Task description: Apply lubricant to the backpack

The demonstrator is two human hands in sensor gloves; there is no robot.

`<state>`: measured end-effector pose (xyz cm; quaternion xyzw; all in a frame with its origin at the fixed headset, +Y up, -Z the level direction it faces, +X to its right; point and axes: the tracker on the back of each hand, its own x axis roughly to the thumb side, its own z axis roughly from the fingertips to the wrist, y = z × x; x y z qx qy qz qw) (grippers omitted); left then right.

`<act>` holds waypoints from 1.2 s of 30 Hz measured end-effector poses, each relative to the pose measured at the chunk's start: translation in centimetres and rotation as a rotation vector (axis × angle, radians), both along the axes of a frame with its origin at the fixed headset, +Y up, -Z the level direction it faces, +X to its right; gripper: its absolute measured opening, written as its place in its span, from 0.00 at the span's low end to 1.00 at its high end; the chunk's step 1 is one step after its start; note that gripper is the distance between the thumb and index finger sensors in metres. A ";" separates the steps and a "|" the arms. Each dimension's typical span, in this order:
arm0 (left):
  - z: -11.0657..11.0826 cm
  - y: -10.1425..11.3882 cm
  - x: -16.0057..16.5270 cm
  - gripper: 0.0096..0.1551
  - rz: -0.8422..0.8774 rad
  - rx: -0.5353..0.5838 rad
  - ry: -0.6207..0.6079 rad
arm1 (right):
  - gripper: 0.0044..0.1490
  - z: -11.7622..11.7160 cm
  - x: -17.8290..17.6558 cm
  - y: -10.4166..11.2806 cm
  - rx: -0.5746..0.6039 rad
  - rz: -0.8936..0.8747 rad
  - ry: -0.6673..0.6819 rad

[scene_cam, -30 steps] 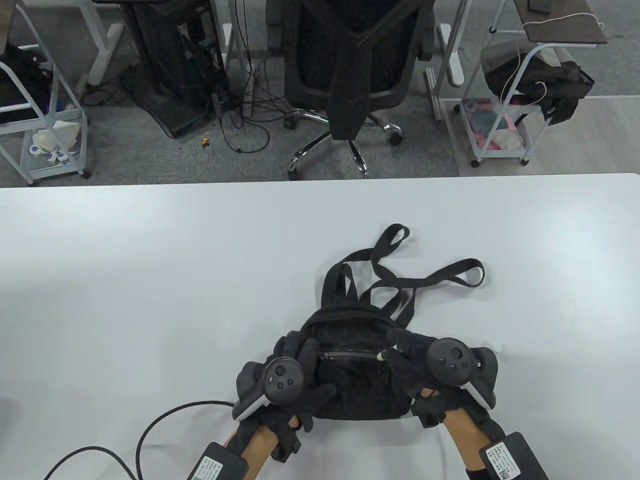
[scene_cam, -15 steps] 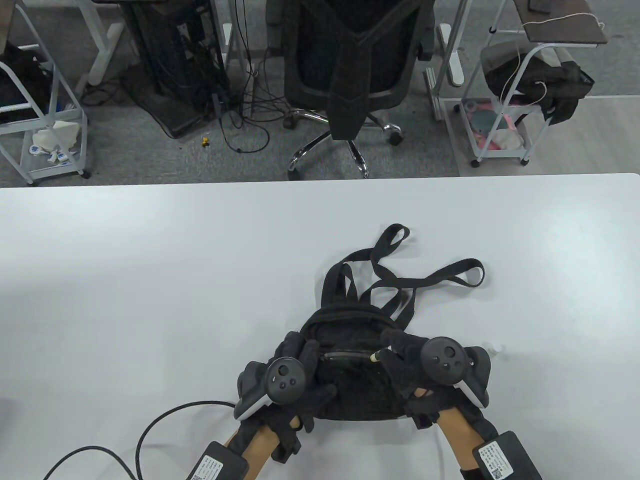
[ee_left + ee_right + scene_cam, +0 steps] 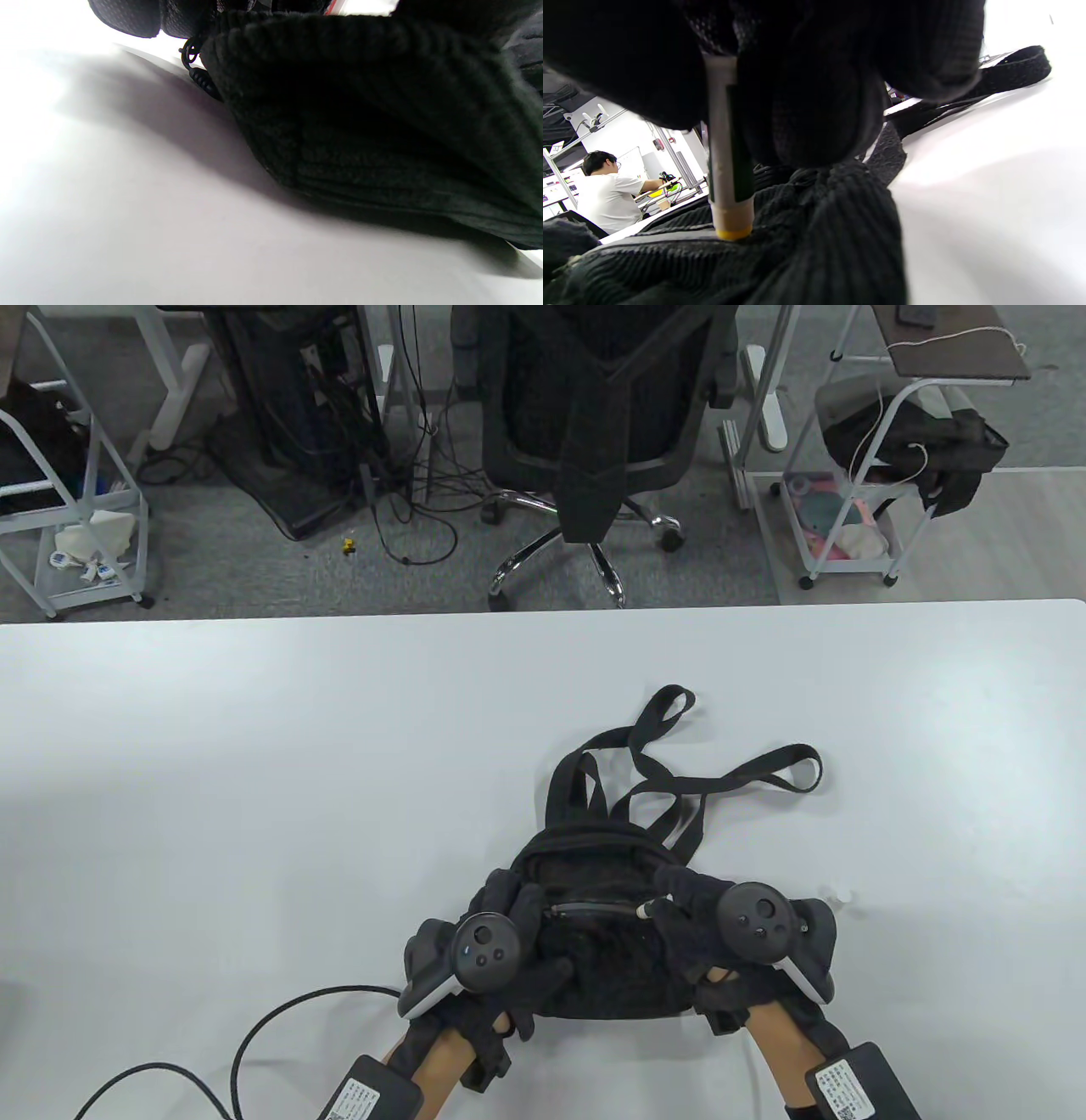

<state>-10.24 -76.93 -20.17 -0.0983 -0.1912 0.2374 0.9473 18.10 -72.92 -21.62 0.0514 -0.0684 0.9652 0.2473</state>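
A small black corduroy backpack (image 3: pixel 607 959) lies on the white table (image 3: pixel 254 780), straps spread toward the far side. My left hand (image 3: pixel 509 925) rests on the backpack's left side and holds it down; the left wrist view shows the backpack's fabric (image 3: pixel 382 140) close up. My right hand (image 3: pixel 691 912) grips a white lubricant stick (image 3: pixel 646 910). Its tip touches the right end of the front pocket zipper (image 3: pixel 594 909). In the right wrist view the stick (image 3: pixel 727 161) stands upright, its yellow tip pressed on the zipper line of the backpack (image 3: pixel 797 254).
A small white cap (image 3: pixel 836 896) lies on the table just right of my right hand. A black cable (image 3: pixel 254 1035) curls at the front left. An office chair (image 3: pixel 594 415) stands beyond the table's far edge.
My right hand with the stick shifted slightly left along the zipper's right end, then back a little. The left hand and the backpack stayed put.
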 end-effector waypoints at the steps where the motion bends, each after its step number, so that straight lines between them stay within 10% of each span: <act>1: 0.0 0.0 0.0 0.55 0.006 0.000 0.002 | 0.25 0.0 0.0 -0.1 -0.004 -0.022 0.000; 36: -0.2 0.3 -0.7 0.50 0.076 0.025 0.026 | 0.26 -0.4 -0.9 0.4 -0.025 0.008 0.011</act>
